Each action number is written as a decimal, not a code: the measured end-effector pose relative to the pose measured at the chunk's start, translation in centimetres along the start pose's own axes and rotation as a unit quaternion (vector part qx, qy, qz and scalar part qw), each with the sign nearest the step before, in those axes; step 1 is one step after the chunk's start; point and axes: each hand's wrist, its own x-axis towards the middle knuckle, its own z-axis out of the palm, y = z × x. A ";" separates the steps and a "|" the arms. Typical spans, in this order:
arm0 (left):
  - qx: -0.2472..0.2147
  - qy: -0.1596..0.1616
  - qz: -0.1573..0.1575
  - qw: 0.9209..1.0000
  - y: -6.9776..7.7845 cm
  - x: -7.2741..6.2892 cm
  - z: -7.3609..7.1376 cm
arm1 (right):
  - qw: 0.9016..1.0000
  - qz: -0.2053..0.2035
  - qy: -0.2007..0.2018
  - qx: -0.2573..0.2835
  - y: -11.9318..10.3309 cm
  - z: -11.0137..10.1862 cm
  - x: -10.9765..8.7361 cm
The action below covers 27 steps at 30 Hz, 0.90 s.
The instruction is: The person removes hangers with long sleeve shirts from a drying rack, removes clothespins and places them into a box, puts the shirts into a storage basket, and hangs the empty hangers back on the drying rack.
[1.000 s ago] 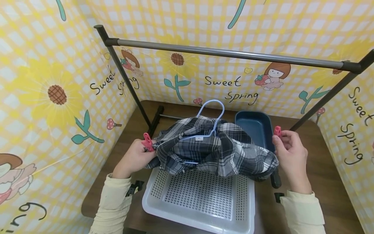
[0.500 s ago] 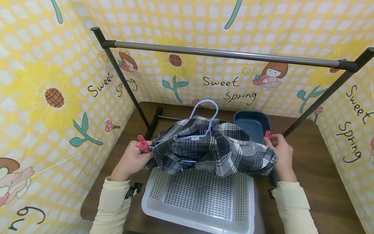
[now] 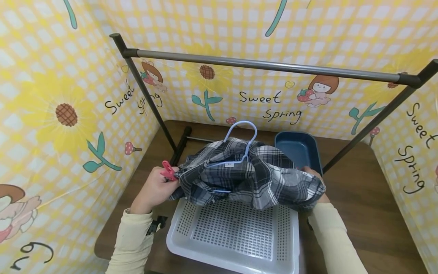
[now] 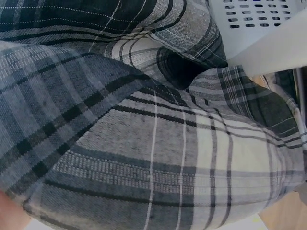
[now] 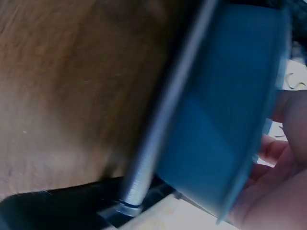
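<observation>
Your plaid shirt (image 3: 236, 178) sits on the blue hanger (image 3: 247, 151), collar toward you, over the back part of the white basket (image 3: 232, 260). Hook stands up, below the rack (image 3: 260, 68) bar and apart from it. Your left hand (image 3: 152, 188) is at the left shoulder, fingers pinching the fabric right by a red clip (image 3: 168, 171); my read: it keeps that edge gathered at the clip. Left wrist view is nearly all cloth, no help there.

Your right hand (image 5: 283, 187) is mostly behind the right shoulder in the head view, at the blue bin (image 3: 297, 148). Right wrist view puts the fingers beside the bin's rim, blurred; can't tell if they hold anything. Bin placement looks like easy reach for that hand.

Surface (image 3: 366, 201) is brown wood-look, rack legs straddling the work. Yellow check sheeting (image 3: 219, 23) with flowers and "Sweet Spring" lettering encloses the sides and back.
</observation>
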 end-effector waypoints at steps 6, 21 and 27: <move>0.004 -0.004 0.010 1.000 0.0 -0.4 -0.1 | 1.000 -0.017 0.022 -0.011 2.6 2.0 1.2; 0.029 -0.011 0.025 0.999 -0.1 -0.3 -0.7 | 1.000 -0.005 0.000 -0.029 -0.4 -1.7 1.8; 0.044 -0.006 0.037 0.998 -0.5 -0.1 -0.3 | 0.991 -0.076 0.082 0.070 -5.8 -8.5 -1.6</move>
